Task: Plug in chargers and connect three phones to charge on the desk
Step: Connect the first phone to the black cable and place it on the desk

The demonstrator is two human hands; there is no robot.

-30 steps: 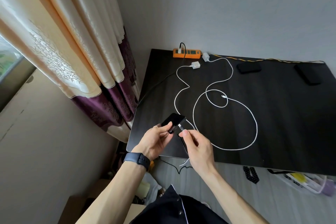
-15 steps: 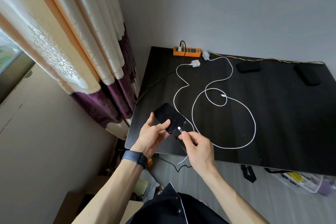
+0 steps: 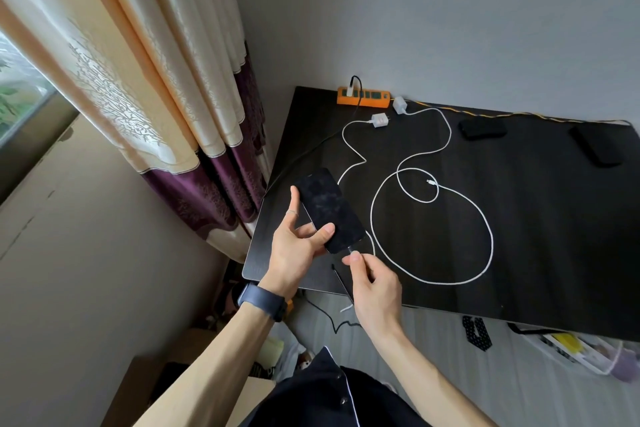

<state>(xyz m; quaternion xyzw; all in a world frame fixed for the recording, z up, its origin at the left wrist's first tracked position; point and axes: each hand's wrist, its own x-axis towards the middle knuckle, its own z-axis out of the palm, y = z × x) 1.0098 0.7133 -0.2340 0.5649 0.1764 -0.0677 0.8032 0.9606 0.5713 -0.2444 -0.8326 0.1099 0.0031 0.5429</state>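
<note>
Phone (image 3: 329, 210) is gripped in left hand (image 3: 296, 251) over the desk's (image 3: 519, 236) near-left corner, bottom port facing the plug (image 3: 353, 251) pinched by right hand (image 3: 375, 282), just short.

Orange power strip (image 3: 363, 96), white cables (image 3: 433, 218), black desk (image 3: 536, 236), purple-hemmed cream curtain (image 3: 156, 80).

— What's on the tabletop (image 3: 519, 253)?

— It's dark. An orange power strip (image 3: 363, 97) sits at the far left corner, with two white charger bricks (image 3: 380, 120) just beside it.

— And cables?

— A white cable (image 3: 485, 229) lies in wide loops across the middle. Two black phones (image 3: 482, 129) lie near the far edge, well apart from each other, the second (image 3: 599, 146) toward the right.
</note>
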